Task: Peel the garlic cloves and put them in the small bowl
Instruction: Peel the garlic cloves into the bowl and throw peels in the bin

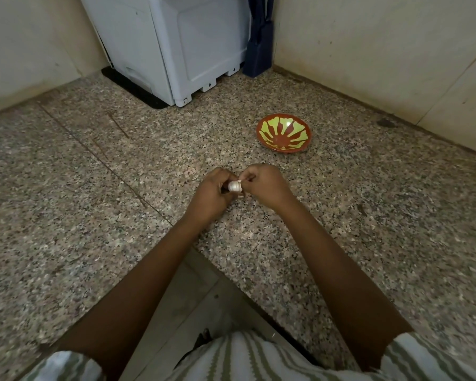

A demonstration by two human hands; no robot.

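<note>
Mid-frame, above the speckled granite counter [94,215]: left hand [212,192] curled round a white garlic bulb [235,186], holding it. Right hand [264,185] pinches papery skin at the bulb's top, fingers tightly curled. Red small bowl [284,133] with yellow-green petal pattern sits upper right of the hands, apart from them. Grey-white appliance [182,45] stands upper centre, in the corner.

Garlic [234,186]: a white piece, papery skin still on, held above the counter [94,188] near its front edge. The left hand [213,192] grips it and the right hand [264,185] pinches its upper end. Small bowl [284,133]: red-brown with yellow-green petals radiating inside, upright on the counter, nearer the right back edge, well apart from the garlic.
</note>
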